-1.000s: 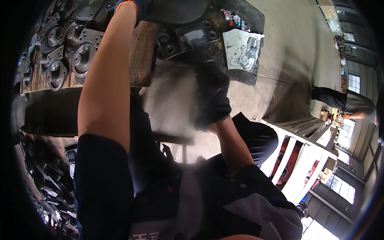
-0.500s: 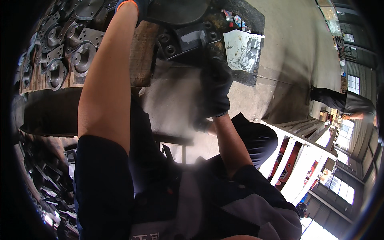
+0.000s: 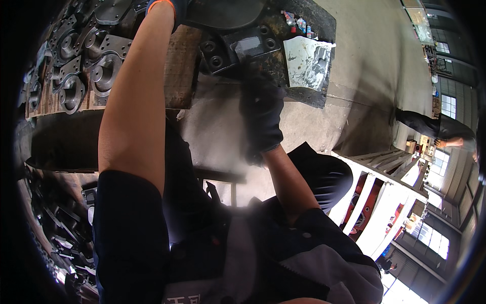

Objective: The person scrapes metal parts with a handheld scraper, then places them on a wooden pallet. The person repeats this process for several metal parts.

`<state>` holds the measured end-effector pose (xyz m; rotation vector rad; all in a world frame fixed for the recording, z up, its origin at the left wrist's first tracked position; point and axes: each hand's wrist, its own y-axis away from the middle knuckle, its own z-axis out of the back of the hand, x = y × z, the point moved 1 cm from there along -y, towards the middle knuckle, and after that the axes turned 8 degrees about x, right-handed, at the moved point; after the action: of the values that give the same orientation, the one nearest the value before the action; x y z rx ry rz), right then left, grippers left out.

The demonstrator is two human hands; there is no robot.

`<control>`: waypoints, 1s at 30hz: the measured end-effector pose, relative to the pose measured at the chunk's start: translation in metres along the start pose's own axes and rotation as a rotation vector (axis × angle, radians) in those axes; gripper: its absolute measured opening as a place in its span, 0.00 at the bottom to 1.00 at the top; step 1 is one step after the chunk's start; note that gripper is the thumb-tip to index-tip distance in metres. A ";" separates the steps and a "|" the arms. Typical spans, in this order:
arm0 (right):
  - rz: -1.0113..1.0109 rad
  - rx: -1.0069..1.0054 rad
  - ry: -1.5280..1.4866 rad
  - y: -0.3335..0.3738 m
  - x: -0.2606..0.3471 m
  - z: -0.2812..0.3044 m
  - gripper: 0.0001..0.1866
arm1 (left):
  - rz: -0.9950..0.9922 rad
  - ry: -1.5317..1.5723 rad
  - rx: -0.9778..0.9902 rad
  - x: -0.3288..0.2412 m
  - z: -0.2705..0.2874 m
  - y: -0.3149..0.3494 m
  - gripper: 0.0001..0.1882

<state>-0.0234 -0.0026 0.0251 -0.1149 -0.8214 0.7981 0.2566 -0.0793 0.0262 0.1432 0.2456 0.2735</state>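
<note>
At the top edge, my left hand (image 3: pixel 178 11) shows only as part of a dark glove with an orange cuff. Its fingers lie out of the picture, beside a large dark, rounded metal plate (image 3: pixel 223 14). My right hand (image 3: pixel 262 114), in a dark glove, is just on the near side of a dark metal block (image 3: pixel 248 44) with bolt holes at its ends and a shiny middle. Motion and shade blur the right fingers, so I cannot make out anything in them or whether they touch the block.
Several machined metal parts with round bosses (image 3: pixel 105 75) stand on a wooden surface at left. A stained white sheet (image 3: pixel 309 61) and small tubes (image 3: pixel 302 25) lie on the dark bench right of the block. Farther right are a white frame (image 3: pixel 377 202) and another person (image 3: pixel 430 129).
My right hand has shifted a little to the left beside the metal block. The left arm has stayed almost where it was. The person at far right has moved slightly.
</note>
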 end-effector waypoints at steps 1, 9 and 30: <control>0.021 0.014 0.020 0.001 -0.002 -0.001 0.08 | 0.001 -0.002 0.001 0.000 0.000 0.001 0.20; 0.096 0.185 -0.102 0.006 0.001 0.006 0.18 | -0.001 0.000 0.002 -0.001 0.001 0.000 0.21; 0.011 -0.163 0.024 -0.003 -0.016 0.017 0.14 | -0.004 -0.167 0.046 0.003 0.003 -0.001 0.21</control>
<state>-0.0400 -0.0185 0.0278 -0.2734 -0.8627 0.7385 0.2607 -0.0795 0.0280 0.2104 0.0863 0.2503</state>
